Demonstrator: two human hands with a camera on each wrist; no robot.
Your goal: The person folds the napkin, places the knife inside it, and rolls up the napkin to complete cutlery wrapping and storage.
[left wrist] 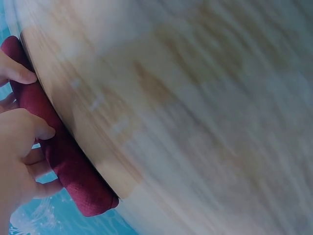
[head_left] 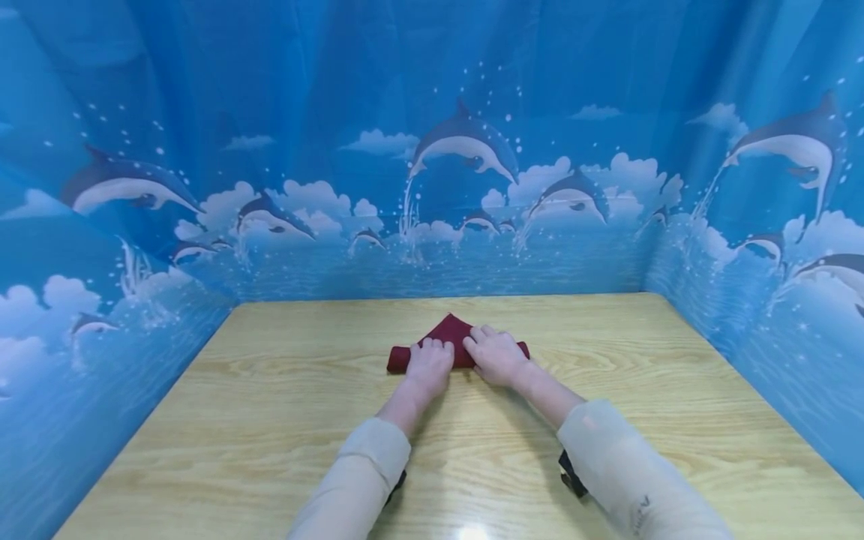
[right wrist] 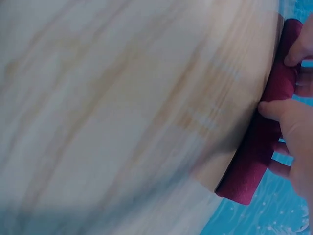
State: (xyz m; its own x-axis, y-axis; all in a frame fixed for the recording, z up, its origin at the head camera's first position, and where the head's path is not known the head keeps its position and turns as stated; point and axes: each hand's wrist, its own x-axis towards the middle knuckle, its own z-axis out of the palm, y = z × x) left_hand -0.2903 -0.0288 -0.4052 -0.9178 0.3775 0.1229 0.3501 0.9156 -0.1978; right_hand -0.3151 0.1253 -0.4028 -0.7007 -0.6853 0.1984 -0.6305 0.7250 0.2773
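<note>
A dark red cloth [head_left: 451,330] lies on the table, its near part rolled into a tube and one flat triangular corner pointing away from me. My left hand [head_left: 432,362] grips the roll left of its middle. Right of the middle, my right hand [head_left: 496,355] holds the same roll. In the left wrist view the left thumb presses the near side of the roll [left wrist: 80,176], with fingers curled over the far side. The right wrist view shows the right thumb and fingers around the roll [right wrist: 249,161] in the same way. Both roll ends stick out past the hands.
The wood-grain table [head_left: 283,420] stretches to both sides and toward me. Behind it and along both sides hangs a blue curtain [head_left: 337,75] printed with dolphins and clouds. A dark strap [head_left: 572,474] shows under the right sleeve.
</note>
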